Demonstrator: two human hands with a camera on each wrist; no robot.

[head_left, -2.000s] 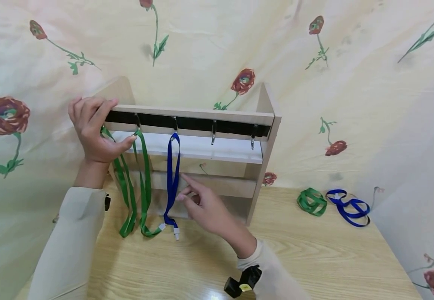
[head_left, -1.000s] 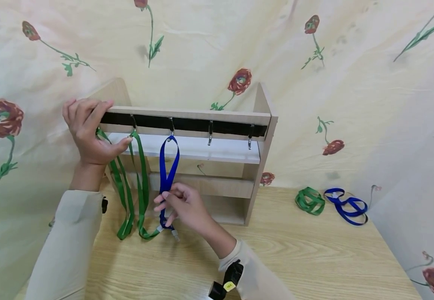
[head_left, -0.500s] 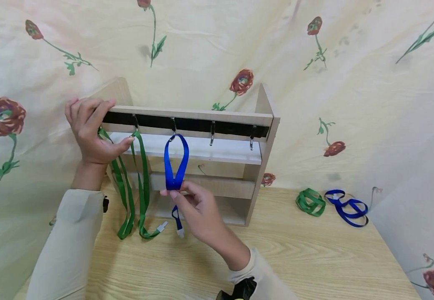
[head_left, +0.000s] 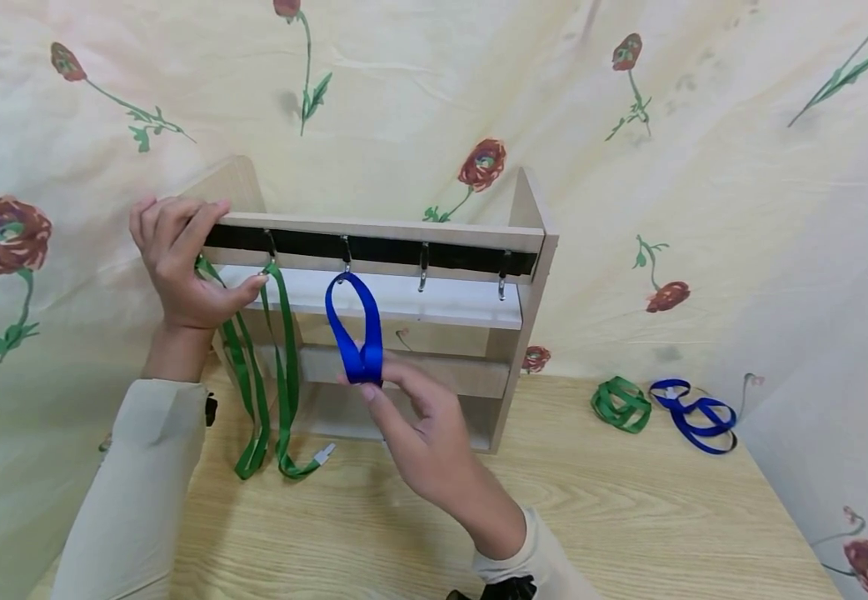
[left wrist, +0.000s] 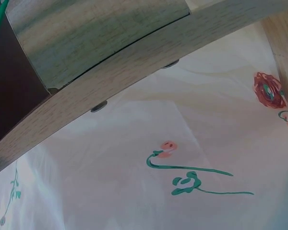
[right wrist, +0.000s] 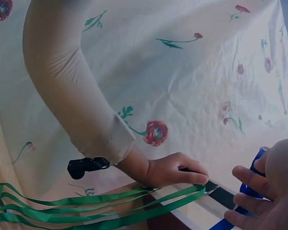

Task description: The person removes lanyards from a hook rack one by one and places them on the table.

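Observation:
My right hand [head_left: 426, 433] pinches a blue lanyard [head_left: 371, 325] between thumb and fingers. The upper loop of this lanyard hangs from the middle hook [head_left: 346, 252] of a small wooden shelf [head_left: 389, 223]; its lower end is hidden behind the hand. In the right wrist view the blue strap [right wrist: 251, 186] runs behind spread fingers. My left hand [head_left: 187, 267] grips the shelf's top left corner, fingers over the board and thumb in front. Two green lanyards [head_left: 288, 367] hang beside that thumb, one ending in a white clip [head_left: 324, 453].
Two hooks [head_left: 423, 271] to the right bear no lanyard. A coiled green lanyard [head_left: 621, 405] and a coiled blue lanyard [head_left: 696, 417] lie on the wooden table [head_left: 591, 500] at right. Flower-patterned cloth [head_left: 404, 92] stands behind the shelf.
My right hand, earlier pointing beside the hanging blue lanyard, has taken hold of it and drawn it outward to the right. Its clip end has gone from sight. The left hand stays put.

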